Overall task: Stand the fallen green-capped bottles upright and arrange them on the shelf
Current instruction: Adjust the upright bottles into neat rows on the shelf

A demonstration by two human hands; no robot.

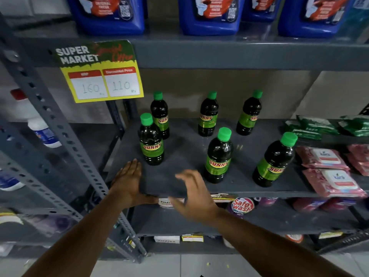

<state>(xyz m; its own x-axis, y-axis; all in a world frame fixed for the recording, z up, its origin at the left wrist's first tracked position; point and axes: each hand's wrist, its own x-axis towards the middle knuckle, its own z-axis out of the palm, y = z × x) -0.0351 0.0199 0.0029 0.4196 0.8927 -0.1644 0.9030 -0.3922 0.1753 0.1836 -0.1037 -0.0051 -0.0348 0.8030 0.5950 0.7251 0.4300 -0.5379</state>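
Several dark green-capped bottles stand upright on the grey shelf [179, 148]. In the back row are a left bottle [160, 114], a middle bottle [208, 114] and a right bottle [249, 113]. In front stand a left bottle [150, 139], a middle bottle [219, 156] and a right bottle [274, 160]. My left hand [127, 182] lies flat at the shelf's front left edge, fingers straight, holding nothing. My right hand [194, 194] hovers at the front edge with fingers spread and curled, empty, just left of the front middle bottle.
A yellow price sign [99, 76] hangs from the upper shelf at left. Blue jugs [209, 15] stand on the shelf above. Pink wipe packs [331, 182] and green packs [311, 126] fill the shelf's right side. A slotted grey upright [65, 136] runs along the left.
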